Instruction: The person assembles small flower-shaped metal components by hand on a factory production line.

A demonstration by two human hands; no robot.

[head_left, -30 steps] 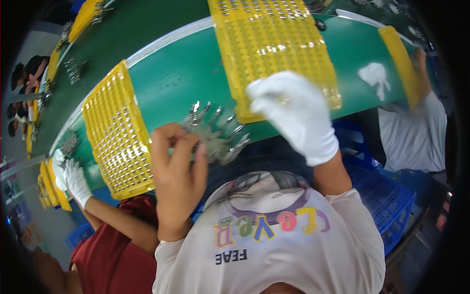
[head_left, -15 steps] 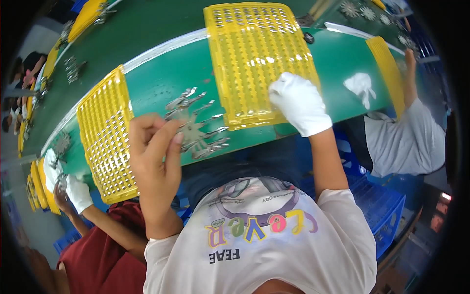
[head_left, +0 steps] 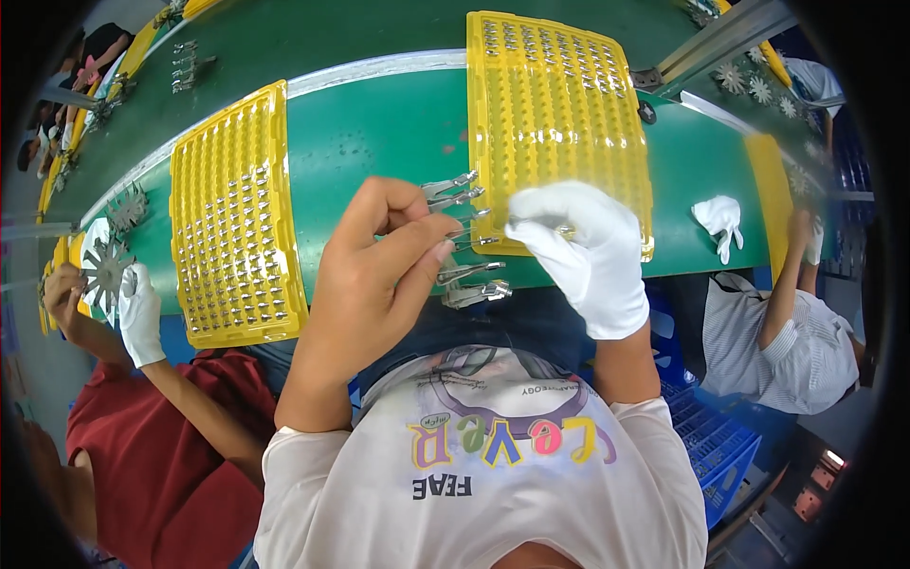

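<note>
Bare, my left hand (head_left: pixel 379 266) pinches a star-shaped metal holder between thumb and fingers. Its prongs point right and carry several small shiny metal pieces (head_left: pixel 479 292); the hub is mostly hidden behind my fingers. Just across from the prong tips is my right hand (head_left: pixel 592 256), in a white glove, over the near edge of a yellow ridged tray (head_left: pixel 559 114). Its thumb and fingers are closed together, somewhat blurred, and what they hold is too small to name. Small metal pieces fill the tray's far rows, while its nearer rows show bare yellow ridges.
A second yellow tray (head_left: pixel 232 327), partly filled with metal pieces, lies to the left on the green table (head_left: pixel 379 123). Beyond it a person in red holds another star-shaped holder (head_left: pixel 107 273). A white glove (head_left: pixel 718 226) and a small black round thing (head_left: pixel 646 112) lie right.
My left hand has carried the star-shaped holder rightward to the big tray's near left corner. My right hand has come nearer and left, toward the prongs. The whole view has shifted too.
</note>
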